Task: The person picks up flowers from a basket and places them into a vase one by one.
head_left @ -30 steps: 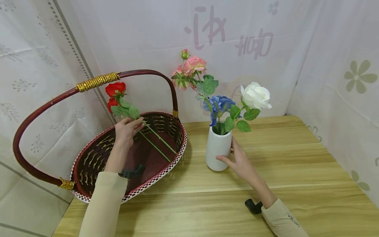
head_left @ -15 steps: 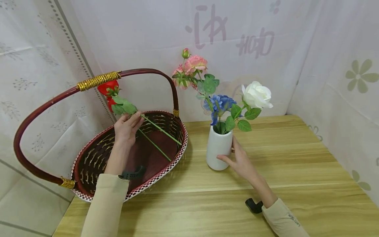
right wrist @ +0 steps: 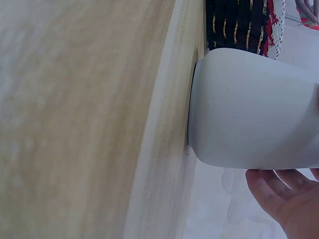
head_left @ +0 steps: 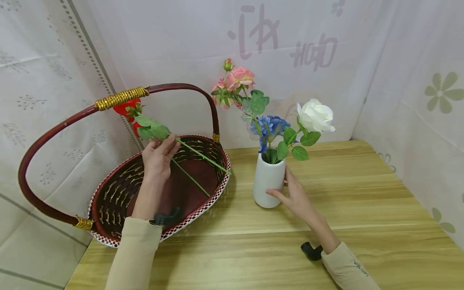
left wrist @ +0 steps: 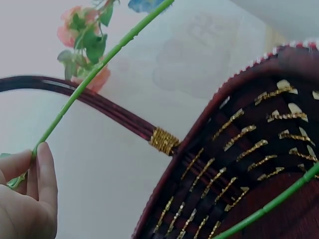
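My left hand (head_left: 157,159) pinches the green stem (left wrist: 94,72) of a red rose (head_left: 127,108) just below its leaves, over the basket. The bloom is partly hidden behind the basket's handle, and the stem's lower end overlaps the right rim. A second green stem (head_left: 192,177) slants across the inside of the dark red woven basket (head_left: 108,205), with a little red bloom (head_left: 136,129) showing behind the leaves. My right hand (head_left: 295,197) grips the white vase (head_left: 266,185) from the right, thumb in front and fingers behind. The vase stands upright on the table.
In the vase are a white rose (head_left: 315,116), a blue flower (head_left: 270,127) and a pink flower stem (head_left: 239,78). The tall basket handle (head_left: 121,98), wrapped in gold, arches above my left hand. Patterned curtains hang behind the wooden table (head_left: 224,257).
The pinched stem's lower end has risen from inside the basket to its right rim, while the red bloom has shifted left behind the handle. My right hand stays on the vase.
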`<action>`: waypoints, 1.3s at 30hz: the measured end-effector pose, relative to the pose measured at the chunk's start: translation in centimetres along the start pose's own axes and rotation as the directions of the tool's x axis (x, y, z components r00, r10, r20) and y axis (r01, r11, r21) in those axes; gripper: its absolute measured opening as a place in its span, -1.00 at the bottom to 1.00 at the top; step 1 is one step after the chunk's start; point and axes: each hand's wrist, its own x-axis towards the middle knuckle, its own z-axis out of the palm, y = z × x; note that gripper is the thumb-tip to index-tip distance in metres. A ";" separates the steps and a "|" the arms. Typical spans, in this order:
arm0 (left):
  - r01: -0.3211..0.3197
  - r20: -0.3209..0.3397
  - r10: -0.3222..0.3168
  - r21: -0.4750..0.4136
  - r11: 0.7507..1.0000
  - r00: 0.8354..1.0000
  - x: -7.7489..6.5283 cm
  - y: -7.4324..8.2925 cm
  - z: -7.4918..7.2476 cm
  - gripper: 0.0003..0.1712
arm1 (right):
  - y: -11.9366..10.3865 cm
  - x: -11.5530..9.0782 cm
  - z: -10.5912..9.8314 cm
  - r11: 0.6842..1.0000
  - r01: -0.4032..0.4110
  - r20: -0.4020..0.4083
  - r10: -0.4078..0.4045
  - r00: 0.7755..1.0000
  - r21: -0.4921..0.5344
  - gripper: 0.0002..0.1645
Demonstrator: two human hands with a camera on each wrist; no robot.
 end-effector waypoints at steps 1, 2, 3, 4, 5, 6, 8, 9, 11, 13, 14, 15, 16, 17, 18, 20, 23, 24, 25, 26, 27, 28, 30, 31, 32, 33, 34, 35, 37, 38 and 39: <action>-0.005 0.001 0.005 0.002 1.000 1.000 -0.1 -0.1 0.1 -0.66 | 0.0 0.0 0.0 1.000 0.001 0.000 -0.001 1.000 0.000 0.18; -0.008 0.002 0.008 -0.002 1.000 1.000 -0.3 -0.2 0.2 -0.65 | 0.1 0.0 0.0 1.000 -0.002 0.001 0.002 1.000 -0.001 0.19; -0.008 0.003 0.008 -0.006 1.000 1.000 -0.4 -0.3 0.3 -0.64 | 0.1 0.0 0.0 1.000 -0.005 0.002 0.005 1.000 -0.001 0.19; -0.007 0.005 0.007 -0.008 1.000 1.000 -0.6 -0.4 0.4 -0.64 | 0.2 0.0 0.0 1.000 -0.004 0.002 0.004 1.000 -0.001 0.19; -0.005 0.007 0.005 -0.010 1.000 1.000 -0.8 -0.5 0.5 -0.64 | 0.2 0.0 0.0 1.000 -0.004 0.000 0.004 1.000 -0.001 0.19; -0.005 0.009 0.005 -0.013 1.000 1.000 -0.9 -0.6 0.6 -0.65 | 0.2 0.0 0.0 1.000 -0.003 0.000 0.003 1.000 0.000 0.19; -0.012 0.014 0.012 -0.008 1.000 1.000 -1.3 -0.7 0.8 -0.67 | 0.3 0.0 0.0 1.000 -0.001 0.002 0.001 1.000 0.000 0.19; -0.018 0.020 0.018 0.000 1.000 1.000 -1.4 -0.8 0.9 -0.68 | 0.3 0.0 0.1 1.000 -0.001 0.002 0.001 1.000 -0.001 0.18; -0.039 0.032 0.038 0.023 0.999 0.999 -1.7 -0.8 1.1 -0.70 | 0.4 -0.1 0.1 1.000 -0.002 0.001 0.002 1.000 0.001 0.16; -0.055 0.040 0.053 0.038 0.998 0.998 -1.9 -0.8 1.2 -0.70 | 0.4 0.0 0.1 1.000 0.005 0.004 -0.005 1.000 0.006 0.14; -0.057 0.041 0.056 0.038 0.998 0.998 -2.0 -0.7 1.2 -0.70 | 0.4 0.0 0.2 1.000 0.012 0.005 -0.012 1.000 0.008 0.13; -0.059 0.040 0.057 0.039 0.998 0.998 -2.1 -0.7 1.3 -0.70 | 0.4 0.0 0.2 1.000 0.014 0.004 -0.014 1.000 0.010 0.12; -0.054 0.037 0.053 0.031 0.998 0.998 -2.3 -0.6 1.4 -0.70 | 0.5 0.0 0.2 1.000 0.020 0.004 -0.020 1.000 0.013 0.11; -0.054 0.034 0.053 0.031 0.998 0.998 -2.4 -0.5 1.4 -0.70 | 0.5 0.0 0.2 1.000 0.026 0.005 -0.026 1.000 0.013 0.11; -0.051 0.030 0.050 0.027 0.998 0.998 -2.6 -0.5 1.5 -0.69 | 0.4 0.0 0.2 0.999 0.031 0.004 -0.031 1.000 0.016 0.11; -0.049 0.025 0.048 0.030 0.998 0.999 -2.9 -0.5 1.8 -0.69 | 0.4 0.0 0.3 0.999 0.033 0.002 -0.033 0.999 0.014 0.11; -0.031 0.027 0.030 0.026 0.999 0.999 -3.5 -0.4 2.3 -0.69 | 0.3 0.0 0.2 1.000 0.027 -0.003 -0.027 1.000 0.014 0.13; -0.022 0.026 0.021 0.016 1.000 0.999 -3.7 -0.4 2.5 -0.68 | 0.3 0.0 0.2 1.000 0.024 -0.005 -0.024 1.000 0.013 0.14; -0.015 0.026 0.015 0.009 1.000 1.000 -3.9 -0.4 2.7 -0.68 | 0.3 0.0 0.2 1.000 0.022 -0.004 -0.022 1.000 0.011 0.15; -0.009 0.026 0.009 0.003 1.000 1.000 -4.1 -0.4 2.8 -0.68 | 0.3 -0.1 0.2 1.000 0.019 -0.005 -0.019 1.000 0.010 0.15; -0.002 0.028 0.002 -0.008 1.000 1.000 -4.4 -0.4 3.0 -0.68 | 0.3 -0.1 0.2 1.000 0.016 -0.004 -0.016 1.000 0.007 0.16; 0.000 0.032 0.000 -0.014 1.000 0.999 -4.6 -0.4 3.1 -0.67 | 0.3 -0.1 0.2 1.000 0.011 -0.004 -0.011 1.000 0.006 0.17; 0.005 0.034 -0.004 -0.031 0.999 0.999 -5.0 -0.5 3.3 -0.66 | 0.3 -0.1 0.2 1.000 0.007 0.000 -0.007 1.000 0.004 0.18; 0.001 0.037 0.000 -0.031 1.000 0.999 -5.3 -0.5 3.4 -0.65 | 0.3 -0.1 0.2 1.000 0.008 0.002 -0.008 1.000 0.004 0.17; -0.002 0.037 0.003 -0.033 0.999 0.999 -5.5 -0.6 3.6 -0.64 | 0.3 -0.1 0.2 1.000 0.006 0.002 -0.006 1.000 0.005 0.18; -0.008 0.039 0.009 -0.030 1.000 0.999 -5.7 -0.7 3.7 -0.63 | 0.3 -0.1 0.2 1.000 0.006 0.003 -0.006 1.000 0.005 0.18; -0.014 0.039 0.015 -0.026 1.000 0.999 -5.9 -0.8 3.8 -0.64 | 0.2 -0.1 0.1 1.000 0.007 0.003 -0.007 1.000 0.006 0.18; -0.023 0.039 0.024 -0.017 1.000 0.999 -6.1 -0.9 4.0 -0.63 | 0.2 -0.1 0.1 1.000 0.009 0.002 -0.009 1.000 0.004 0.18; -0.046 0.043 0.046 0.008 0.999 0.998 -6.5 -1.1 4.2 -0.65 | 0.2 -0.1 0.1 1.000 0.014 0.001 -0.014 1.000 0.002 0.18; -0.054 0.045 0.053 0.012 0.998 0.998 -6.7 -1.2 4.4 -0.66 | 0.2 -0.1 0.1 1.000 0.011 0.000 -0.011 1.000 0.001 0.18; -0.065 0.050 0.063 0.021 0.998 0.997 -6.9 -1.4 4.5 -0.67 | 0.2 -0.1 0.1 1.000 0.009 -0.002 -0.009 1.000 -0.001 0.18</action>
